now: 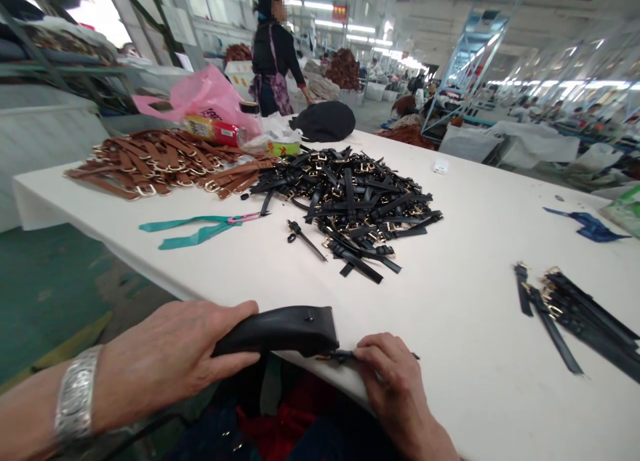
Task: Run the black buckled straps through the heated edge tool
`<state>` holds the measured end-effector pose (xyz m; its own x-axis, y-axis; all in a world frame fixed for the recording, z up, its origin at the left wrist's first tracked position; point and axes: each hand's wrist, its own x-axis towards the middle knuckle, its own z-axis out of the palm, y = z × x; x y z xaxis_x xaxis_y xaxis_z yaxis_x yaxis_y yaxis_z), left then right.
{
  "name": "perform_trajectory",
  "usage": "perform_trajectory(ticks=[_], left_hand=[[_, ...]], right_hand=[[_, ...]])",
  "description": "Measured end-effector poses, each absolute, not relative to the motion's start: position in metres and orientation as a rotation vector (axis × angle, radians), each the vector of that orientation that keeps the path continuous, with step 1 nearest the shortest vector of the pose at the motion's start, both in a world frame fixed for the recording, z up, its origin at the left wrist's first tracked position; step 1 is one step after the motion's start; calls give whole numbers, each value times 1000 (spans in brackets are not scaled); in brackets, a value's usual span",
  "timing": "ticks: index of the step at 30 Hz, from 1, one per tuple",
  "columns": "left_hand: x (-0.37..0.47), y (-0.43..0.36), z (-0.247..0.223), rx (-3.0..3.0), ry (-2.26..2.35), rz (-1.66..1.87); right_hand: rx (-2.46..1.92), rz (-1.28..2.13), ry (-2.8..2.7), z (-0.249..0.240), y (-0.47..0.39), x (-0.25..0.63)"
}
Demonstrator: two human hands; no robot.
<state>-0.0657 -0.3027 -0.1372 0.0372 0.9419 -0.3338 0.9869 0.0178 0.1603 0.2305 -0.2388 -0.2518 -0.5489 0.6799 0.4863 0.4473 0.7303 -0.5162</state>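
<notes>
black strap [343,355]: pinched narrowly between thumb and fingers of right hand [395,381], right at the near edge of pale table [465,301]; shows a glint of gold colour toward its left end. black clipper [280,331]: wrapped in left hand [175,354], juts above the same edge, blunt end pointed right, against or just over the strap; contact too close to tell. heap of black buckled straps [350,194]: sits beyond both hands, with a broad band of bare table before the near edge. loose strap [311,242]: lies just in front of the heap. small scissors [245,218]: lie left of the heap, teal-wrapped handles leftward. brown straps [155,161]: spread farther left. bundle of black straps [590,321]: lies at far right, well apart from right hand, with wide working room between.
</notes>
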Motion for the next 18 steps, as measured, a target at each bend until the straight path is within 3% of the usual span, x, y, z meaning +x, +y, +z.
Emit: perform_trajectory(ticks=[7, 18], left_hand=[[-41, -304, -141, 2019, 1795, -260], [-46, -311, -159, 1943, 1919, -113]], right_hand=[[-889, 760, -2181, -248, -238, 235], [-1001, 773, -2175, -248, -235, 236]])
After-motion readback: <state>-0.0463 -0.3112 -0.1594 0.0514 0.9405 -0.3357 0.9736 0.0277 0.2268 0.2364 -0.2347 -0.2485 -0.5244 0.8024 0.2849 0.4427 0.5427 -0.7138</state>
